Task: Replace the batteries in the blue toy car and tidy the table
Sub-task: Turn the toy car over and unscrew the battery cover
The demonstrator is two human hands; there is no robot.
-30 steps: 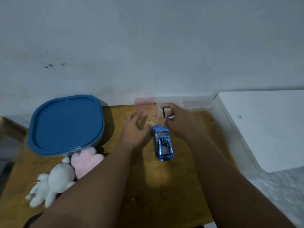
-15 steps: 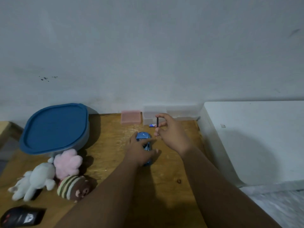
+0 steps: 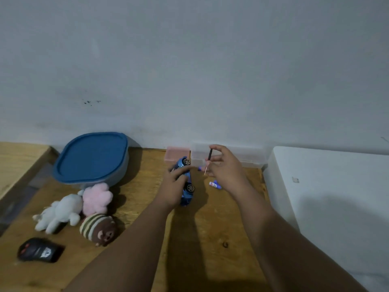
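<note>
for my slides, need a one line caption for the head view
Left hand tips the blue toy car on its side; right hand holds a small screwdriver.

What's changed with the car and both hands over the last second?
The left hand took hold of the car and tipped it onto its side, wheels facing right. The right hand keeps the screwdriver pinched upright beside it. Plush toys and lidded tub unmoved.

Lidded tub [image 3: 91, 158] at counter's [image 3: 210, 239] back left, against the wall. Three plush toys [image 3: 84, 211] just before it; remote [image 3: 40, 249] nearer, far left. Two small boxes [image 3: 210, 153] at the back centre. Toy car [image 3: 186, 182] on its side, centre. Battery [image 3: 214, 184] just right of it. Appliance top [image 3: 326, 186] right of counter.
</note>
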